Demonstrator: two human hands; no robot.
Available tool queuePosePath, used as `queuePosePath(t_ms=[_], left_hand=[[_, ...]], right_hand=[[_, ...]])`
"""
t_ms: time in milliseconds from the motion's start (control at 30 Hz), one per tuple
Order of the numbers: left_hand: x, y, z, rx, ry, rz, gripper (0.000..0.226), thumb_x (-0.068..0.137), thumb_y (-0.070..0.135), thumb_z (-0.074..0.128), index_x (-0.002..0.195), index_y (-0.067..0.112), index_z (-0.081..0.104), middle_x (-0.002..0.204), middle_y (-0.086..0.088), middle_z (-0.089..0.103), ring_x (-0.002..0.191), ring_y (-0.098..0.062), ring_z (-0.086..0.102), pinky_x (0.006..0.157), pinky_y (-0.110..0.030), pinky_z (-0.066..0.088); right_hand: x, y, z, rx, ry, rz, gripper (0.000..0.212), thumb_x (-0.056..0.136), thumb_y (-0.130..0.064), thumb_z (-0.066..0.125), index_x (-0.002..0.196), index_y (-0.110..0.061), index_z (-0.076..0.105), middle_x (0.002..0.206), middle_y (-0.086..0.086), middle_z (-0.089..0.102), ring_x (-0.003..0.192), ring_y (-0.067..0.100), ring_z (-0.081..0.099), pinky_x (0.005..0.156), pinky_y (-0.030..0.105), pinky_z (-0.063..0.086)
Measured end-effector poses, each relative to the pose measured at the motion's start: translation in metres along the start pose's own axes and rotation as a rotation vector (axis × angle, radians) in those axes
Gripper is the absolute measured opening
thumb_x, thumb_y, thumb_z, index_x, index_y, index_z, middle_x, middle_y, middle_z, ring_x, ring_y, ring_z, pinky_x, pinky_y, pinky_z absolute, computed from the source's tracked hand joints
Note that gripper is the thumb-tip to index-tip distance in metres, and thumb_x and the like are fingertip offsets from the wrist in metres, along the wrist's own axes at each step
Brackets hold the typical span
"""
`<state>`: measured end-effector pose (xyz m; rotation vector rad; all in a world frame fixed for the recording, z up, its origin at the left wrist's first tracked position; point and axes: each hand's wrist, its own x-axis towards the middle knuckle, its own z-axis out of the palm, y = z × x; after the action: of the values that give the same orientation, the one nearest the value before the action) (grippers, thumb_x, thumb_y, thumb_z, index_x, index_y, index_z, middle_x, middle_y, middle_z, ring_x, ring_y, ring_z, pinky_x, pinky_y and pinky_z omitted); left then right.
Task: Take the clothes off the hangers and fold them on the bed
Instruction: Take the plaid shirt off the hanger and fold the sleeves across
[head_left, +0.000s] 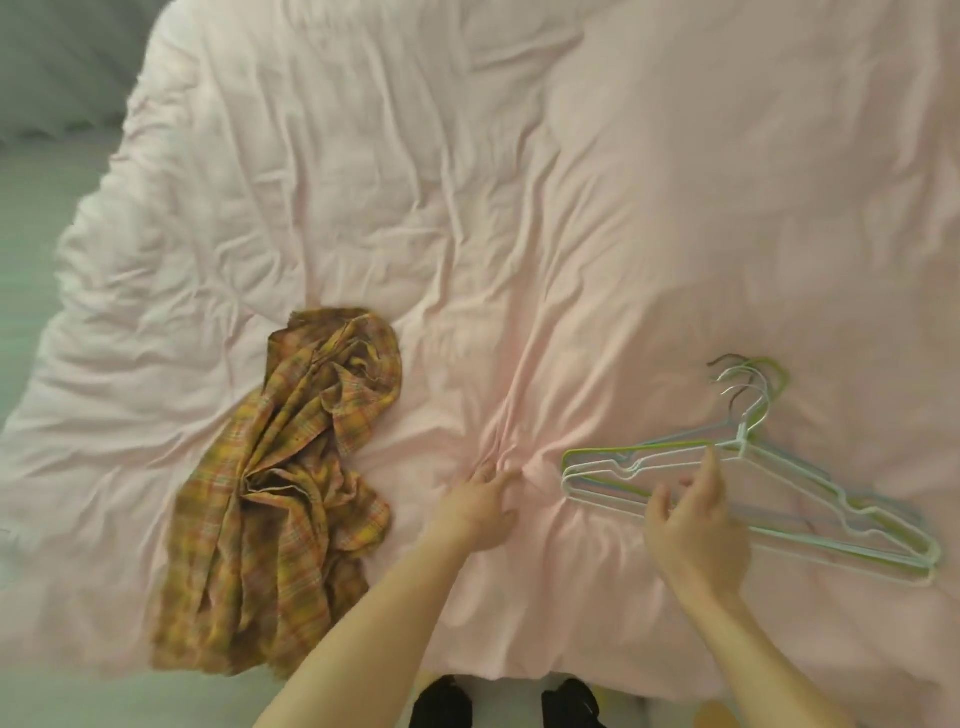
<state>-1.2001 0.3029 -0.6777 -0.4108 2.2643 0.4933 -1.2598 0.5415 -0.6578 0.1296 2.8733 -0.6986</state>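
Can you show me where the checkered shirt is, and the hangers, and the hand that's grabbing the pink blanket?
checkered shirt (291, 493): head view, on its crumpled middle.
hangers (737, 447): head view, where the necks meet the shoulders of the stack.
left hand (480, 501): head view, on the back of the hand pinching the pink blanket (519, 208).

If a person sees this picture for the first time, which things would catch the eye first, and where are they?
Probably the crumpled plaid shirt, yellow and orange, lying unfolded on the left of the wrinkled pink blanket. Next, the stack of empty wire hangers on the right, with the right hand spread open just over them. Between the two, the left hand pinches a bunch of the blanket.
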Motion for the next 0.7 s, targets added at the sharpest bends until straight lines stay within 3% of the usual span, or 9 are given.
queuePosePath(t_ms=[133,333,433,533,633,700], left_hand=[[-0.028,-0.042,-0.048,-0.122,0.184,0.005,0.047,0.099,0.038,0.046,0.146,0.034,0.043,0.150,0.001,0.043,0.130,-0.025,0.050,0.103,-0.039,0.045],[-0.054,-0.187,-0.127,-0.293,0.552,-0.084,0.037,0.097,0.036,0.050,0.134,0.031,0.054,0.130,0.000,0.056,0.120,-0.022,0.055,0.098,-0.039,0.049],[-0.041,-0.255,-0.157,-0.378,0.598,-0.202,0.049,0.093,0.046,0.052,0.140,0.030,0.048,0.135,-0.006,0.053,0.122,-0.027,0.054,0.101,-0.045,0.048],[-0.012,-0.302,-0.183,-0.434,0.509,-0.231,0.067,0.092,0.055,0.056,0.148,0.023,0.038,0.147,-0.009,0.046,0.130,-0.028,0.050,0.104,-0.045,0.046],[0.019,-0.317,-0.200,-0.502,0.414,-0.201,0.086,0.089,0.062,0.059,0.153,0.014,0.030,0.150,-0.012,0.044,0.130,-0.030,0.051,0.104,-0.046,0.047],[0.039,-0.318,-0.208,-0.491,0.357,-0.179,0.094,0.087,0.063,0.061,0.155,0.010,0.025,0.142,-0.012,0.053,0.125,-0.030,0.056,0.102,-0.045,0.048]], right_hand=[[-0.024,-0.079,0.035,-0.040,-0.198,-0.185,0.060,0.089,-0.023,0.063,0.143,-0.003,0.044,0.114,0.014,0.069,0.092,0.041,0.068,0.072,0.047,0.052],[-0.036,-0.228,0.081,0.028,-0.417,-0.332,0.048,0.097,-0.033,0.047,0.142,-0.021,0.041,0.129,0.000,0.061,0.114,0.029,0.058,0.088,0.041,0.048],[-0.030,-0.282,0.115,0.069,-0.523,-0.205,0.052,0.098,-0.046,0.044,0.141,-0.018,0.040,0.134,0.002,0.057,0.119,0.029,0.056,0.092,0.041,0.047],[-0.013,-0.324,0.162,0.154,-0.619,0.121,0.080,0.088,-0.068,0.044,0.143,-0.010,0.040,0.138,0.010,0.055,0.118,0.034,0.057,0.092,0.042,0.052],[-0.007,-0.337,0.197,0.282,-0.700,0.383,0.105,0.072,-0.085,0.044,0.146,-0.011,0.042,0.140,0.010,0.054,0.114,0.035,0.059,0.064,0.038,0.058],[-0.008,-0.341,0.216,0.430,-0.705,0.534,0.102,0.063,-0.079,0.062,0.137,-0.009,0.052,0.129,0.007,0.063,0.104,0.033,0.065,0.061,0.038,0.059]])
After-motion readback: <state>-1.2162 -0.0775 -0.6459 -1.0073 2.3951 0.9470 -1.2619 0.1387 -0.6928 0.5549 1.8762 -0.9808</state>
